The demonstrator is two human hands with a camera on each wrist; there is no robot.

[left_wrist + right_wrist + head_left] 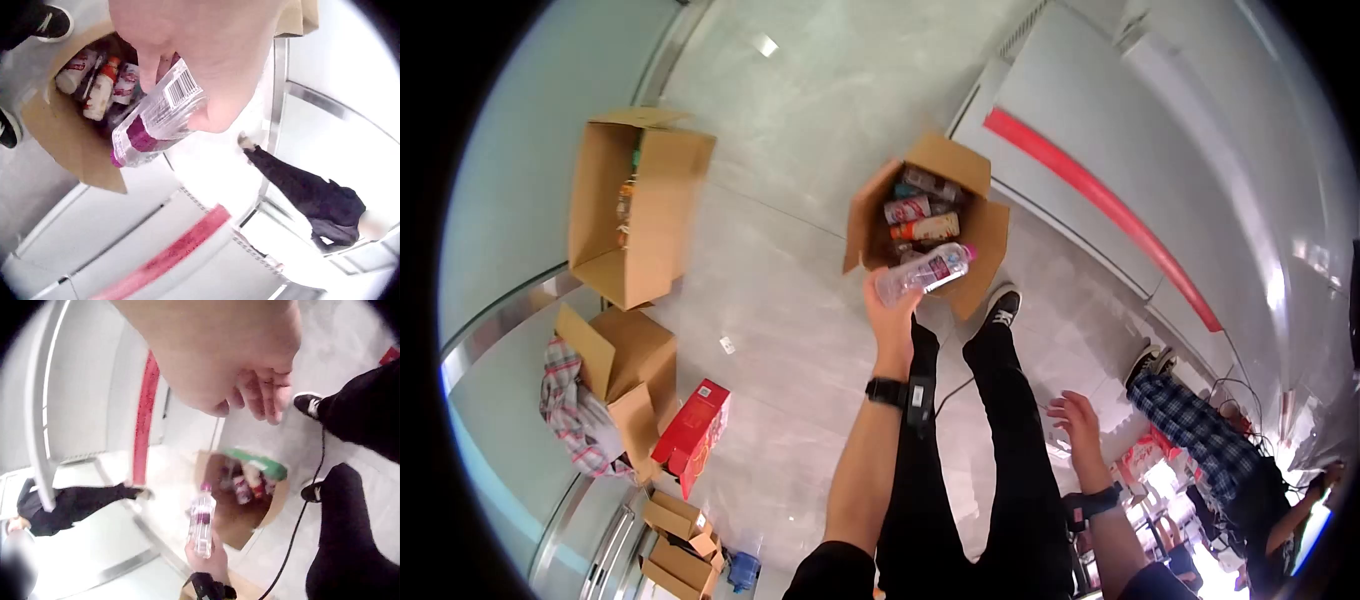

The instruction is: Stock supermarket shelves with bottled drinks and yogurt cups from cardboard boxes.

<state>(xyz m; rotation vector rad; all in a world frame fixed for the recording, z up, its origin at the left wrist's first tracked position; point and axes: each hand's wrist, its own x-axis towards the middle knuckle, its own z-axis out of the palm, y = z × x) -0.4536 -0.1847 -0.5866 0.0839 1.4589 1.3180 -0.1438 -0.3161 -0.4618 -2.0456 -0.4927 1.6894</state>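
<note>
A clear bottle with a pink cap (927, 273) is gripped near its base by the left hand (891, 308), over the near edge of an open cardboard box (992, 240). The left wrist view shows the fingers and thumb of the left hand (194, 56) round the bottle (153, 122), its cap pointing away. Inside the box lie several bottles and cans, among them an orange-capped bottle (925, 228). The right hand (1080, 425) is held away to the right, holding nothing, its fingers loosely bent; the right wrist view shows this hand (231, 369) above the floor.
At the left stand another open box (668, 215) with items inside, a box with plaid cloth (565, 400), and a red box (698, 425). A white unit with a red strip (1100, 210) is at the right. A cable (300, 531) runs by the legs; other people are nearby.
</note>
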